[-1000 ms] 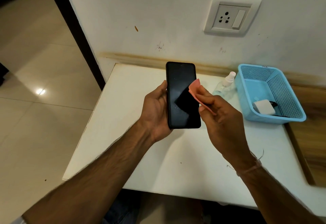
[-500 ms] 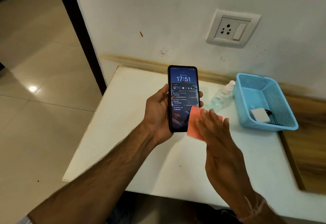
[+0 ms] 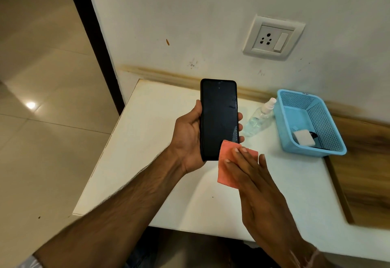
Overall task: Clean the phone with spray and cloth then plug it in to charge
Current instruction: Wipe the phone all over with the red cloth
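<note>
The phone (image 3: 218,118) is being held upright above the table (image 3: 147,141), dark screen facing the camera. It is being gripped by the left hand (image 3: 187,139), with the thumb along its left edge and the fingertips curled round the right edge. An orange cloth (image 3: 225,151) is being pressed against the phone's lower right corner by the right hand (image 3: 259,187). The fingers are being kept straight and flat on top of the cloth, so nothing is being pinched. A few faint specks are being shown on the glass near the right edge.

Just right of the phone, a clear spray bottle (image 3: 258,118) with a white nozzle is being left lying on the table, close beside a light blue basket (image 3: 312,151). Inside the basket a white charger block (image 3: 304,138) is being kept, with a bit of black cable (image 3: 314,135) showing behind it.

Higher up, a wall socket (image 3: 273,38) with its switch is being seen on the white wall, nothing plugged in. A wooden surface (image 3: 363,162) is being glimpsed at the table's right edge, and tiled floor (image 3: 42,120) off to the left.
</note>
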Tool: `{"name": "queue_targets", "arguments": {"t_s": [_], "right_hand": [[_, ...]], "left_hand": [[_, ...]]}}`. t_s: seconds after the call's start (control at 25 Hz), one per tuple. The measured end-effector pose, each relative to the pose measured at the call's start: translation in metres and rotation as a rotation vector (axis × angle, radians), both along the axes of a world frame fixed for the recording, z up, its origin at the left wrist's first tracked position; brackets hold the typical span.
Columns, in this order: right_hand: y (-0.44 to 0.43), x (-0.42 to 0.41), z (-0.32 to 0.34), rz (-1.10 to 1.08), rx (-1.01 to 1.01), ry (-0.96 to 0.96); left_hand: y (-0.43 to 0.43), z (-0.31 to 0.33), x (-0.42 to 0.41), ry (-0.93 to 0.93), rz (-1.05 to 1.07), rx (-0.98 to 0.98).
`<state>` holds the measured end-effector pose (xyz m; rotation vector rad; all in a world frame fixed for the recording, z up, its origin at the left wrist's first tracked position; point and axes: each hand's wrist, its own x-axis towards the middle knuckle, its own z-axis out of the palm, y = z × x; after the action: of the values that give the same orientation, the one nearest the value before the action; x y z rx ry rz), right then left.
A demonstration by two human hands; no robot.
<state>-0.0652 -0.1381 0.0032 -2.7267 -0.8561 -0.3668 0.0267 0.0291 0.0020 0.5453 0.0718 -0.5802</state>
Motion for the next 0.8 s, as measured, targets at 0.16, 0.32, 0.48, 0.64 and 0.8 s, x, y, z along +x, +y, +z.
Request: {"name": "queue_targets", "arguments": {"t_s": [0.16,0.32,0.48,0.64,0.8], "right_hand": [[0.006,-0.004,0.007,-0.047,-0.04,-0.022],[0.011,0.0,0.007,-0.058,-0.071,0.021],[0.008,0.005,-0.005,0.042,-0.031,0.012],[0.009,0.008,-0.015,-0.016,0.049,-0.006],[0.009,0.014,-0.009,-0.033,0.054,0.038]], "left_hand": [[0.0,0.001,-0.002,0.019,-0.005,-0.003],[0.0,0.003,-0.002,0.023,0.001,-0.012],[0.002,0.004,-0.002,0.019,-0.009,-0.019],[0.0,0.004,-0.002,0.019,-0.001,0.004],[0.0,0.005,-0.002,0.031,0.012,-0.007]]}}
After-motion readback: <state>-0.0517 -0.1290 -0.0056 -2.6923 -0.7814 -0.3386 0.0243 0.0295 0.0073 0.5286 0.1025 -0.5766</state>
